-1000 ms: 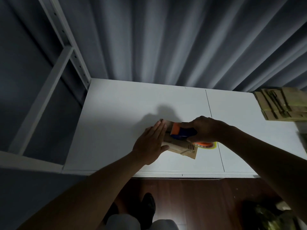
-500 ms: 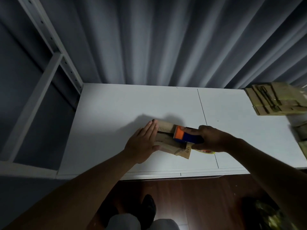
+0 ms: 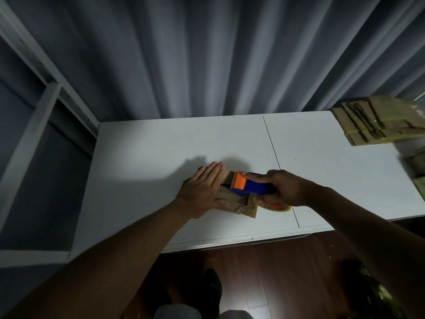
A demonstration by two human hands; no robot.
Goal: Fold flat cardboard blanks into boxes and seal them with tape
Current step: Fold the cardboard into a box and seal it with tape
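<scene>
A small brown cardboard box (image 3: 239, 203) lies on the white table (image 3: 147, 162) near its front edge. My left hand (image 3: 202, 187) lies flat on the box's left part, fingers straight and pointing away from me. My right hand (image 3: 285, 187) grips a blue and orange tape dispenser (image 3: 248, 186), whose orange head rests on the box top just right of my left fingers. The yellowish tape roll (image 3: 278, 207) shows under my right hand.
A stack of flat cardboard blanks (image 3: 377, 123) sits at the table's far right corner, with more cardboard at the right edge (image 3: 417, 166). Grey curtains hang behind the table. A white metal shelf frame (image 3: 46, 93) stands to the left. Wooden floor lies below.
The dispenser has slid a little toward me and rightward along the box top. My left hand still presses the box. The camera view has shifted slightly.
</scene>
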